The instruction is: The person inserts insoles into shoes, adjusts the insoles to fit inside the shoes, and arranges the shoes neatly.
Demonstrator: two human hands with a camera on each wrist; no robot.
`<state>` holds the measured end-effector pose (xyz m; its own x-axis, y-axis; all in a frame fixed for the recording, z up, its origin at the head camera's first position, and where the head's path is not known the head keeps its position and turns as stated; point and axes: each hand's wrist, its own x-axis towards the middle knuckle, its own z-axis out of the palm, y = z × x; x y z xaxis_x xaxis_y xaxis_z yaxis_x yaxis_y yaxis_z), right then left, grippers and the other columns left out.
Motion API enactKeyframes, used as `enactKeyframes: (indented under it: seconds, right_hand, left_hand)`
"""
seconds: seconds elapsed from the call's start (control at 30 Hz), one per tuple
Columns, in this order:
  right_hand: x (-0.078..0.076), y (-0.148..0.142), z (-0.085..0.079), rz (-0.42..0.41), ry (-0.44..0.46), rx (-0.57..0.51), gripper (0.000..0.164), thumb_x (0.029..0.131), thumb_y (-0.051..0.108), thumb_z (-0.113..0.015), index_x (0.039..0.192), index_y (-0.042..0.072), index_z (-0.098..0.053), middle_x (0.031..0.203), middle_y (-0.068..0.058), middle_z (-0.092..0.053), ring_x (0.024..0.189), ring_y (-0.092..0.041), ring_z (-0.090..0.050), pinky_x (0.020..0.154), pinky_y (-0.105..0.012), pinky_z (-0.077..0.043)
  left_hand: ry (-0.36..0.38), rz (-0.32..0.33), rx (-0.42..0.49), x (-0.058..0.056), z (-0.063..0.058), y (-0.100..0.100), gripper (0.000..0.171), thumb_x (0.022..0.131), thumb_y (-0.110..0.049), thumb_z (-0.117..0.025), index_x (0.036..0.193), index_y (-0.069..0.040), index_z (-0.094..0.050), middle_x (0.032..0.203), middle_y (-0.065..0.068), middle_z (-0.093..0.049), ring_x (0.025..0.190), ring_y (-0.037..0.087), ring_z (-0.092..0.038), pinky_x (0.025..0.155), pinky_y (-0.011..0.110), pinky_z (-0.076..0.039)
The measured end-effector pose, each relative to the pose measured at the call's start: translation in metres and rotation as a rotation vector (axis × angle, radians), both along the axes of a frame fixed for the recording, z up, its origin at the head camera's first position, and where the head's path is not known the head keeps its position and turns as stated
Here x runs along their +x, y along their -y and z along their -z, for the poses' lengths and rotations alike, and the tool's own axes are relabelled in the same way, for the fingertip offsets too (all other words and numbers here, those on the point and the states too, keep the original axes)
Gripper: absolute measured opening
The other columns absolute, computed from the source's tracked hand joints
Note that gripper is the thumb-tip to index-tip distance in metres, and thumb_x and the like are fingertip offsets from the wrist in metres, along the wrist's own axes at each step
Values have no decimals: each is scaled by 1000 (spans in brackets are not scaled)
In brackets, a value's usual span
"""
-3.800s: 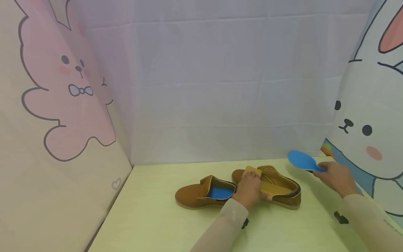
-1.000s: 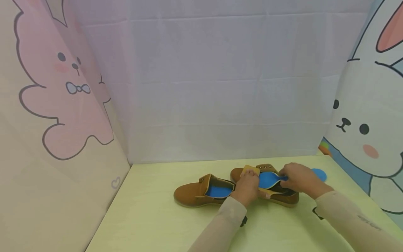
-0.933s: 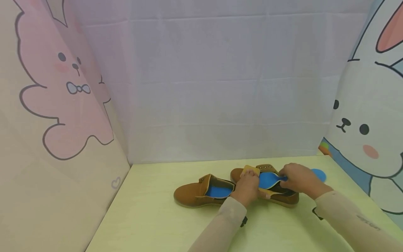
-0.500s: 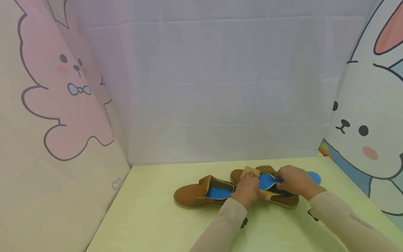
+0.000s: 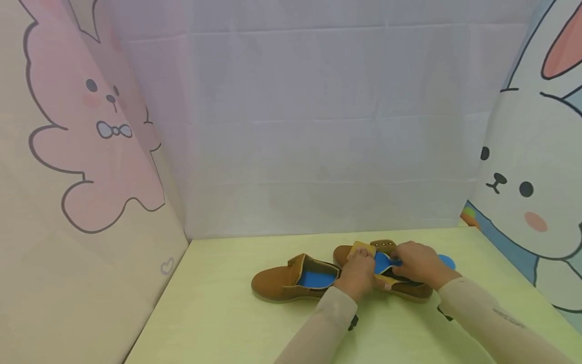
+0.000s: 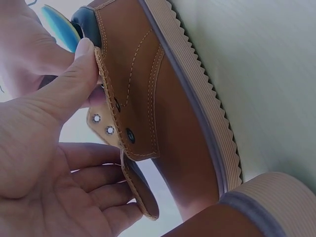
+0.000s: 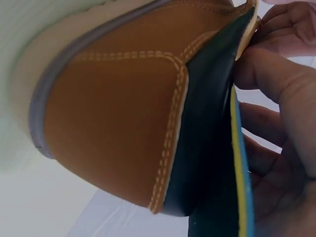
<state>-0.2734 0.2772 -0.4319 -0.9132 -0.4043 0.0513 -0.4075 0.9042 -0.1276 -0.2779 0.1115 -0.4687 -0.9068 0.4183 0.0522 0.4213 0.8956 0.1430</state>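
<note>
In the head view, my left hand [image 5: 358, 275] holds back the tan tongue [image 5: 362, 248] of the brown shoe on the right [image 5: 411, 291]. Seen from the left wrist, its fingers pinch the tongue [image 6: 141, 193] while the thumb lies on the edge of the shoe's side flap [image 6: 129, 111]. My right hand [image 5: 419, 263] grips a blue insole [image 5: 382, 262] at its middle. The insole's front part is inside the shoe opening, and its rounded heel end sticks out behind my hand. The right wrist view has the insole's yellow-and-blue edge [image 7: 240, 163] beside the dark heel collar [image 7: 210, 116].
A second brown shoe [image 5: 273, 284] lies to the left, toe pointing left, with a blue insole [image 5: 316, 279] inside. Both shoes are on a pale yellow table [image 5: 218, 323]. A white cloth [image 5: 291, 126] hangs behind, and rabbit-printed cloths stand at both sides.
My right hand has brought the insole from the table's right side into the shoe opening. Over the last second it has slid farther left with the insole. The left hand has stayed at the tongue.
</note>
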Motion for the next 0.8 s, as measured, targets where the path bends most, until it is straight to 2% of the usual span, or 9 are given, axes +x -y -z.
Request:
enactKeyframes:
  seconds: [0.13,0.4,0.57,0.7,0.8]
  right_hand:
    - [-2,3,3,5,-8,-7,8,80,20,-70,76,20,-63,65,9,-52,55,-12,-43,47,-30,-35]
    - [-5,8,7,9,-29,1,14,80,20,-69,70,22,-60,58,8,-46,50,-12,-40,44,-28,-32]
    - [-7,12,10,0,-38,5,20,81,22,-69,66,22,-55,55,7,-45,49,-12,-39,44,-28,-31]
    - [-9,15,12,2,-44,15,20,81,22,-69,67,22,-55,55,6,-45,50,-12,-39,45,-28,-31]
    - [-9,17,13,3,-43,19,17,81,21,-69,69,21,-58,57,7,-45,51,-13,-39,45,-28,-32]
  left_hand:
    - [-6,7,3,-2,1,0,72,67,-69,-64,118,-18,-59,117,-6,-47,112,8,-43,97,25,-36]
    - [-35,15,-6,-1,1,1,66,67,-69,-63,110,-20,-62,110,-8,-48,105,7,-44,90,22,-41]
    - [-30,8,11,0,2,2,62,66,-69,-63,106,-21,-63,113,-8,-49,109,7,-44,95,23,-37]
    - [-30,16,28,-1,2,2,61,66,-69,-63,106,-22,-64,116,-9,-50,112,8,-43,99,24,-33]
    - [-35,24,40,-1,2,3,59,66,-68,-64,104,-22,-64,111,-9,-50,109,8,-44,99,25,-33]
